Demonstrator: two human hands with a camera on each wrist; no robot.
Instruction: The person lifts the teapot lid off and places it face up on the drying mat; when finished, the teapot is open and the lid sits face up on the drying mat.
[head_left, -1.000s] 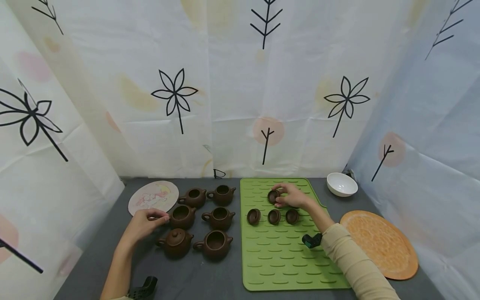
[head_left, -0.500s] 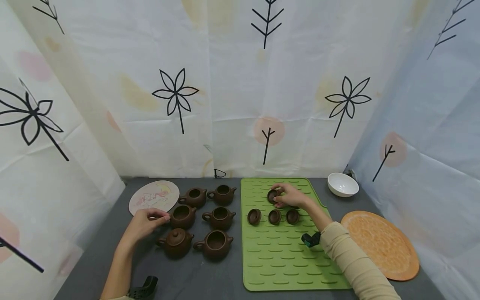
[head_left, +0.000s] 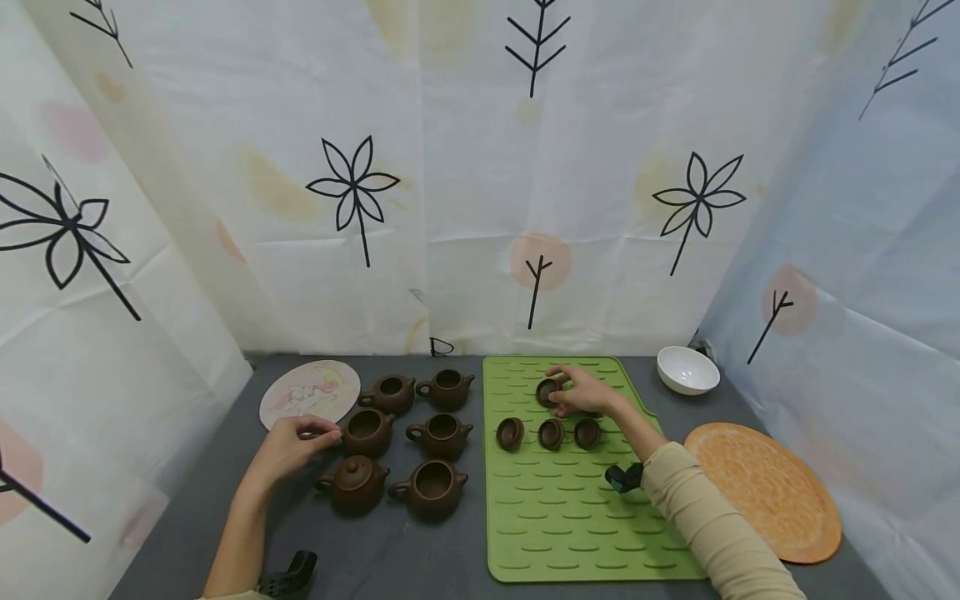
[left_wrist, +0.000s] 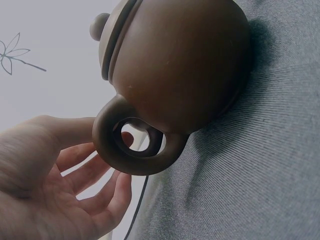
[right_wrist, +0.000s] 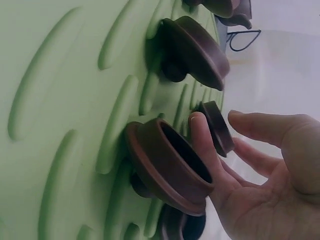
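My left hand (head_left: 292, 447) pinches the handle of a lidless brown clay teapot (head_left: 367, 432) at the left. In the left wrist view, a lidded teapot (left_wrist: 185, 60) stands in front, its handle overlapping the fingers. Over the far part of a green mat (head_left: 555, 533), my right hand (head_left: 588, 393) holds a small brown teapot lid (head_left: 547, 392) between thumb and fingers. The lid's hollow side faces up. Nearer on the mat lie three more upturned lids: a left one (head_left: 510, 433), a middle one (head_left: 551, 433) and a right one (head_left: 587, 433), knobs underneath.
Several other lidless teapots (head_left: 432, 492) stand in two columns left of the mat. A pale printed round mat (head_left: 309, 392) lies at the back left. A white bowl (head_left: 687, 371) and an orange-brown round mat (head_left: 765, 492) are at the right. Patterned curtains (head_left: 480, 208) enclose the table.
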